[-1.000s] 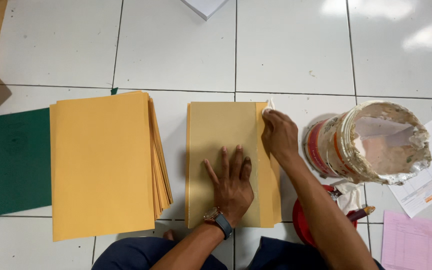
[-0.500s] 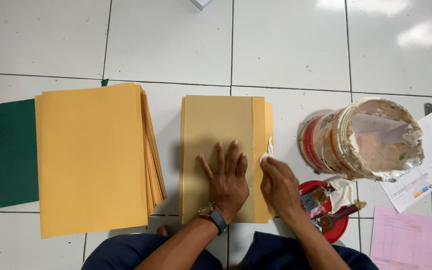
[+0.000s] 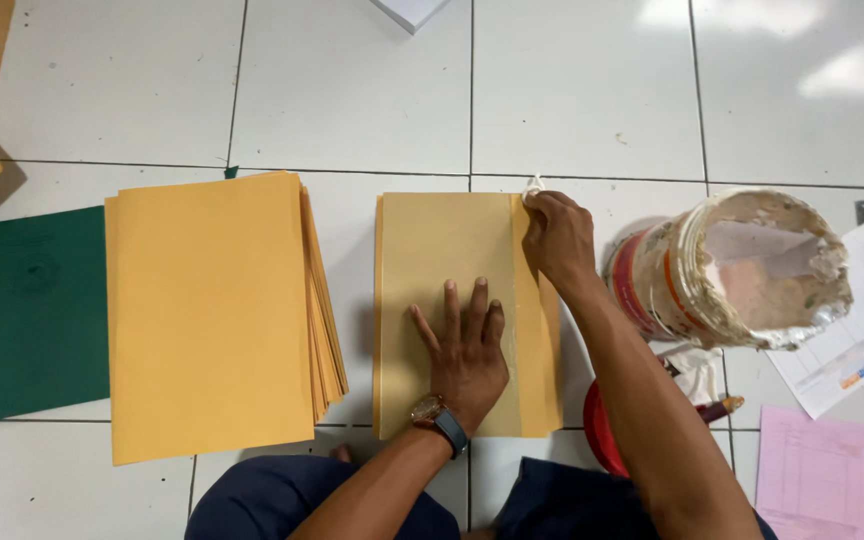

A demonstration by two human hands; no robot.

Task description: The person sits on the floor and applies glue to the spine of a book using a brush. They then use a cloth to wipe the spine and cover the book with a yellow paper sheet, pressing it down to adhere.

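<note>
At centre frame, one brown envelope [image 3: 447, 300] lies under the flat, open left hand [image 3: 464, 360]; the right hand [image 3: 557, 235] pinches one white wad [image 3: 532, 186] at its top edge, beside one bucket [image 3: 742, 265].

The right hand [image 3: 557, 235] hides most of a white cloth [image 3: 532, 186].

Mustard-yellow envelope [image 3: 452, 300] under my fingers [image 3: 462, 320]; matching yellow stack [image 3: 207, 315]; dark green sheet [image 3: 27, 310]; white tiled floor [image 3: 352, 90]; red-banded, crusted bucket [image 3: 742, 265]; pink, possibly ruled, paper [image 3: 832, 480].
</note>
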